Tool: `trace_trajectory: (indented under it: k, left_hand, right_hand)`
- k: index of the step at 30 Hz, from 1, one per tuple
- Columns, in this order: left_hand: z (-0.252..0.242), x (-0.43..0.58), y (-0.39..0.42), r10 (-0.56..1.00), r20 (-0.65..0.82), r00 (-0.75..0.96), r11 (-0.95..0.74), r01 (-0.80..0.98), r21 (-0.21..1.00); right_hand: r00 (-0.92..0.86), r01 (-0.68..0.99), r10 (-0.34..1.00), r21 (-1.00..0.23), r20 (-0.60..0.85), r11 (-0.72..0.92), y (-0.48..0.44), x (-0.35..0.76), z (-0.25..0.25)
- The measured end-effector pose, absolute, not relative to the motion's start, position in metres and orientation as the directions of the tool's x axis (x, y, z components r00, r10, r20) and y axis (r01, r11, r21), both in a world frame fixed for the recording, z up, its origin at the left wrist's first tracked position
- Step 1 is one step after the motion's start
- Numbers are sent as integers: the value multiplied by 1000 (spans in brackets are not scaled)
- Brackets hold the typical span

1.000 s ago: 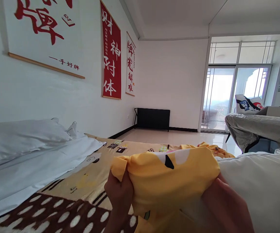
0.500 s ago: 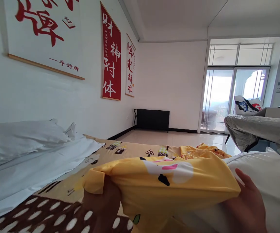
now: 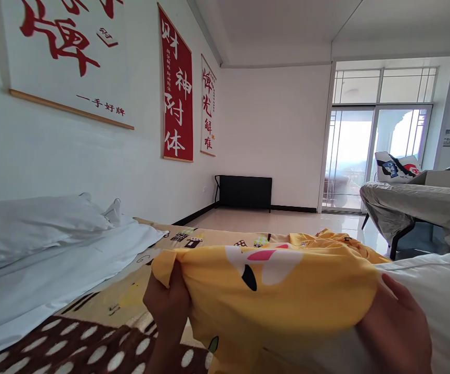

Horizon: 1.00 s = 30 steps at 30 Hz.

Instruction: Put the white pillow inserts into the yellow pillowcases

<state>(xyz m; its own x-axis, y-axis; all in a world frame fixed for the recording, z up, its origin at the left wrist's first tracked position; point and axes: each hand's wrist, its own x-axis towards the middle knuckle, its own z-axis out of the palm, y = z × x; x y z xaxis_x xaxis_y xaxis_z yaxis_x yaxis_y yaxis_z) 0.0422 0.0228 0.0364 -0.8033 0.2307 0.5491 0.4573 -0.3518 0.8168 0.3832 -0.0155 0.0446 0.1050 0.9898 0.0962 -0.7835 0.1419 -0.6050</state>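
Note:
A yellow pillowcase with a white, pink and black print is stretched between my two hands above the bed. My left hand is closed on its left end, and a flap of the cloth folds over the fingers. At the other end is my right hand, its thumb raised and its fingers hidden behind the cloth; the taut fabric shows that it grips this side. A white pillow lies behind and to the right of my right hand. Under the pillowcase is a beige patterned sheet.
White pillows and bedding lie along the wall on the left. A brown blanket with white spots covers the near bed. More yellow cloth is bunched at the far edge. A plastic-covered chair stands at right; a black folded frame leans at the back.
My left hand has risen slightly and moved right, lifting its end of the pillowcase. The cloth's right corner has become rounded, and the print has tilted. My right hand has shifted slightly.

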Motion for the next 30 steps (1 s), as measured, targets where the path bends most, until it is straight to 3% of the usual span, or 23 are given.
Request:
trace_trajectory:
  k: [4, 11, 20, 30]
  left_hand:
    - [39, 42, 20, 320, 576, -752, -373, 458, 807]
    - [42, 42, 18, 386, 577, -719, -383, 444, 810]
    - [38, 41, 24, 400, 521, -754, -365, 390, 845]
    - [38, 42, 24, 416, 521, -746, -402, 363, 841]
  right_hand:
    - [-60, -746, 997, -666, 55, -8, -15, 379, 51]
    - [-298, -727, 952, -664, 75, -176, -6, 387, 43]
    - [-70, -828, 986, -559, 151, 27, 1, 397, 26]
    - [28, -758, 939, -605, 342, 243, 9, 395, 29]
